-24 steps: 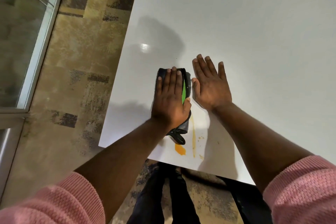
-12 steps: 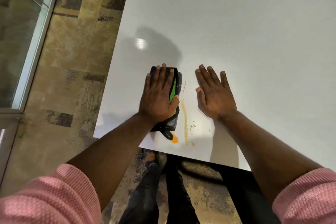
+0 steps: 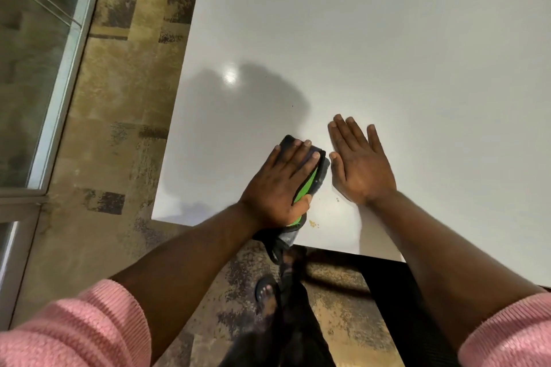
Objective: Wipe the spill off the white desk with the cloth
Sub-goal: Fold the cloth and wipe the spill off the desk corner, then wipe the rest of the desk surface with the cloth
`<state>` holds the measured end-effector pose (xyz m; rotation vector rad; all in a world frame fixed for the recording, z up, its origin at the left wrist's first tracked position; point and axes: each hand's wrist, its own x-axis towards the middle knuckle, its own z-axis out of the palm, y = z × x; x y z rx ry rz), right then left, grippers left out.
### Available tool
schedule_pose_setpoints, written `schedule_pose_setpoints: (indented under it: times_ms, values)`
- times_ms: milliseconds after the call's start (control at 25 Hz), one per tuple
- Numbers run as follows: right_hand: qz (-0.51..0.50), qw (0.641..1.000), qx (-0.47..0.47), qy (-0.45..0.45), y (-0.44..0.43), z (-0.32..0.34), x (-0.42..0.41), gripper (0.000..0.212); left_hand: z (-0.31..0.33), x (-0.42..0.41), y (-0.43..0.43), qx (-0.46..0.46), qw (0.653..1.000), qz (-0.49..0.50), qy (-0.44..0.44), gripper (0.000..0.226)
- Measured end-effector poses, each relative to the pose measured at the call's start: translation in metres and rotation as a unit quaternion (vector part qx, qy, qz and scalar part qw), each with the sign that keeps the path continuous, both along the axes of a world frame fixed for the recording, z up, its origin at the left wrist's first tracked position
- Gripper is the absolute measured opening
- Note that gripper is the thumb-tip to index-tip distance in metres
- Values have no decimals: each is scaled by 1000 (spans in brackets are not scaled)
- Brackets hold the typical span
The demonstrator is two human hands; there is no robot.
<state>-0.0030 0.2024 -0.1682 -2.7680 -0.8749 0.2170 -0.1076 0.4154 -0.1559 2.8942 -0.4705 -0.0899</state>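
My left hand (image 3: 283, 185) presses flat on a dark cloth with a green stripe (image 3: 316, 177) near the front edge of the white desk (image 3: 387, 53). One end of the cloth hangs over that edge. A few small orange specks of the spill (image 3: 313, 223) lie just right of the cloth, near the edge. My right hand (image 3: 359, 164) rests flat on the desk with its fingers spread, close beside the cloth, holding nothing.
The desk's left edge runs beside a patterned brown floor (image 3: 113, 116). A glass panel with a pale frame (image 3: 68, 53) stands at the far left. My dark trousers and a sandalled foot (image 3: 267, 292) show below the desk's front edge.
My left hand has slid the cloth right, next to my right hand, over the orange streak and blob. Only small specks show now. My right hand has stayed flat.
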Motion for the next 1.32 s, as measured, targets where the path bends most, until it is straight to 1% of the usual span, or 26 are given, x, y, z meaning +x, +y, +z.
schedule_pose_setpoints:
  times_ms: [40, 160, 240, 320, 440, 560, 680, 760, 840, 880, 960, 1040, 1080, 1200, 1320]
  values:
    - [-2, 1000, 1, 2, -1, 1, -1, 62, 0, 4, 5, -1, 1000, 9, 13, 88]
    - [-6, 1000, -6, -3, 3, 3, -1, 62, 0, 20, 12, 14, 995, 79, 59, 94]
    - [-3, 1000, 4, 4, 3, 4, 0, 62, 1, 24, 11, 10, 993, 100, 63, 98]
    - [-5, 1000, 16, 10, 2, 4, 0, 61, 0, 18, 4, 4, 996, 74, 45, 99]
    - [-12, 999, 40, 23, 1, 6, 0, 59, -2, 6, -11, 0, 999, -4, 34, 98]
    - [-8, 998, 51, 33, -1, 9, 1, 58, -3, -4, -23, -3, 998, -57, 22, 98]
    - [-6, 997, 67, 40, -4, 8, 0, 58, -4, -12, -26, -19, 996, -80, 20, 98]
    - [-12, 994, 88, 65, -3, 12, 1, 59, 1, -13, -27, -22, 995, -89, 34, 97]
    - [-44, 989, 108, 93, 2, 22, -1, 59, 10, -14, -25, -34, 994, -91, 56, 94]
    - [-75, 985, 119, 96, 6, 27, -7, 59, 15, -15, -21, -52, 994, -75, 68, 92]
    - [-144, 977, 140, 70, 17, 37, -33, 59, 22, -20, -1, -89, 993, 13, 77, 84]
    - [-177, 973, 143, 42, 37, 46, -69, 59, 25, -29, 36, -71, 988, 110, 79, 78]
    - [-176, 974, 134, 38, 49, 50, -87, 59, 27, -33, 55, -50, 986, 136, 88, 76]
    - [-206, 973, 92, 51, 86, 57, -128, 65, 26, -34, 94, -8, 984, 135, 115, 74]
    - [-265, 960, 17, 85, 117, 52, -156, 84, 21, -14, 106, -12, 986, 123, 113, 73]
